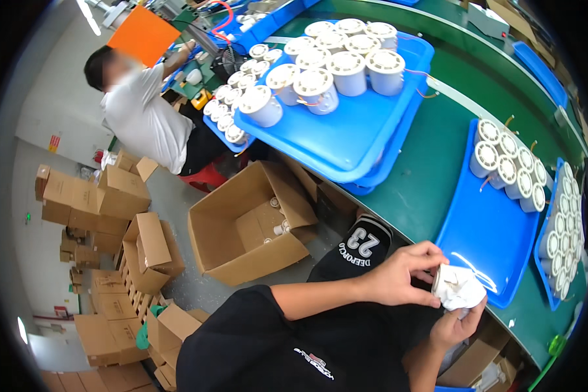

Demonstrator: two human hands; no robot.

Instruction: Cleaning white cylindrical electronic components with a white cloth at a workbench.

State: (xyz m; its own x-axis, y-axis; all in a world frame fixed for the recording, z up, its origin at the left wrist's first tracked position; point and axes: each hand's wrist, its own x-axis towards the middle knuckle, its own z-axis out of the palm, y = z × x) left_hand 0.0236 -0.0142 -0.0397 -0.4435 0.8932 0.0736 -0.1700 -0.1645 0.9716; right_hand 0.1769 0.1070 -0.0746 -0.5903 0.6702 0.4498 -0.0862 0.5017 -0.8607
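Between my hands, at the front edge of the green bench, is a white cylindrical part (438, 279) with crumpled white material (462, 287) over it; whether that is cloth or paper I cannot tell. My left hand (402, 277) grips the part's left end, thumb below and fingers above. From below and to the right, my right hand (457, 328) closes on the white material, its fingers partly hidden. Just beyond lies a blue tray (480, 238) with several white cylindrical housings (505, 171) at its far end, thin wires sticking out of some.
Stacked blue trays (336, 147) at the far left of the bench (424, 144) carry several white housings (346, 72). Another full tray (559, 235) stands at right. Left of me is an open cardboard box (242, 215) with small white parts. A person (144, 117) sits farther off.
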